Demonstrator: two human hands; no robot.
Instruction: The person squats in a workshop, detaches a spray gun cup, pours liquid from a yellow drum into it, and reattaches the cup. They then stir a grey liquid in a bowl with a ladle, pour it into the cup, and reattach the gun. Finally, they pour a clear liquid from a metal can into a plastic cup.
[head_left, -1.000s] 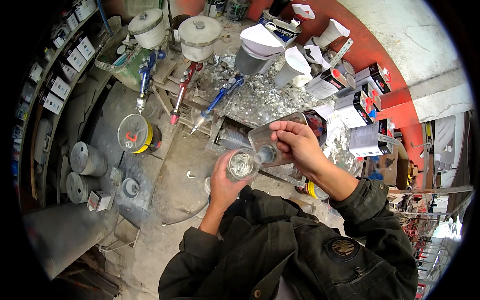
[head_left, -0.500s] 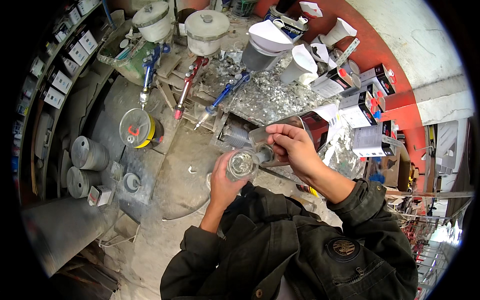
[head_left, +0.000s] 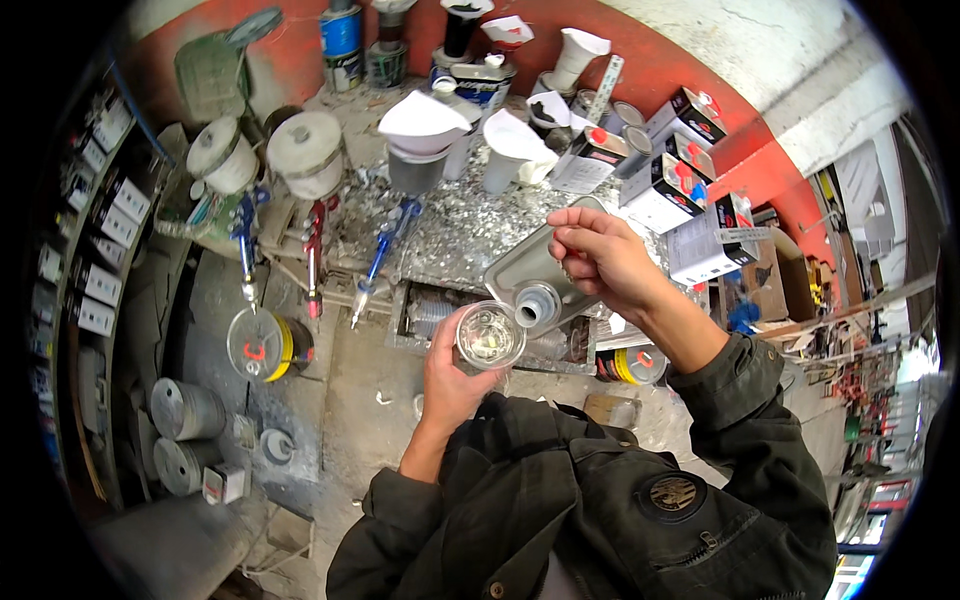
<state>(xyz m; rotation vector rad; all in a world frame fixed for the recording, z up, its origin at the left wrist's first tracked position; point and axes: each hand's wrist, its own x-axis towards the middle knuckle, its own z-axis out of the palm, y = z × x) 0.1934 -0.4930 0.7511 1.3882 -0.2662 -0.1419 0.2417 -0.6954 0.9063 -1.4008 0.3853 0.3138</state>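
Observation:
My left hand (head_left: pixel 447 388) is wrapped round a clear plastic cup (head_left: pixel 491 336) with a little clear liquid in it. Beside the cup's rim is the pale spout (head_left: pixel 535 304) of a rectangular metal can (head_left: pixel 515 268), its top plate facing up toward me. My right hand (head_left: pixel 612 258) is closed at the can's top, fingers curled over its handle, which is mostly hidden by them. Whether liquid is running from the spout I cannot tell.
A paint-spattered bench (head_left: pixel 440 240) carries paper-lined cups (head_left: pixel 425 125) and several solvent cans (head_left: pixel 665 190). Spray guns (head_left: pixel 378 255) hang along its front edge. A yellow-banded bucket (head_left: pixel 268 345) stands on the floor at left, near a shelf of boxed cans (head_left: pixel 125 205).
The view has shifted, showing more of the back wall. The can's top now faces me more fully and its spout shows clearly. Both hands keep their holds.

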